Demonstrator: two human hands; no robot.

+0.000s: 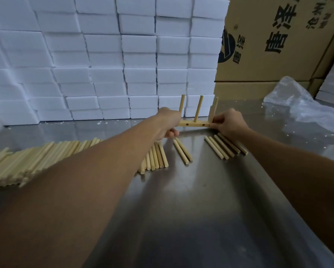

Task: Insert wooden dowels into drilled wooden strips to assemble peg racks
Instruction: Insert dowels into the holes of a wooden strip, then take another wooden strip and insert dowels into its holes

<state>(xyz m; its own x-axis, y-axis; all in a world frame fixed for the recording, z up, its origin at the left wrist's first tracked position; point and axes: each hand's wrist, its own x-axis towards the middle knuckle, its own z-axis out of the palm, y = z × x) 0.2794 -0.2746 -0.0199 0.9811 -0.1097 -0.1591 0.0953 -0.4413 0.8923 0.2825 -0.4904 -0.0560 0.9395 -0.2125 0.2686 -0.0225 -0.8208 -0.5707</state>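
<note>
So the person is holding a strip [194, 124] out at arm's length over the far end of the steel worktop [191, 200], long axis running left to right, right in front of that wall of white foam blocks [104, 64]. Three dowels [198, 108] are already sticking up out of it, and two holes on the near face are showing empty. The left hand [169, 123] is gripping the left end, fingers curling under it, though I can't tell exactly how since the wrist is covering most of it. The right hand [228, 122] is pinching the right end, fingertips pressing right at the base of the rightmost dowel, so my guess is it's seating that one. Loose dowels are lying just below both hands, pointing roughly toward the person: a pair [182, 150] in the middle, a small row [225, 147] directly under the right hand, and a big pile [46, 159] off to the left. The right hand is the nearer one to that small row, so I'd expect it to be dropping down for the next peg. Cardboard boxes [278, 45] and a plastic bag [301, 105] are sitting off to the right.
</note>
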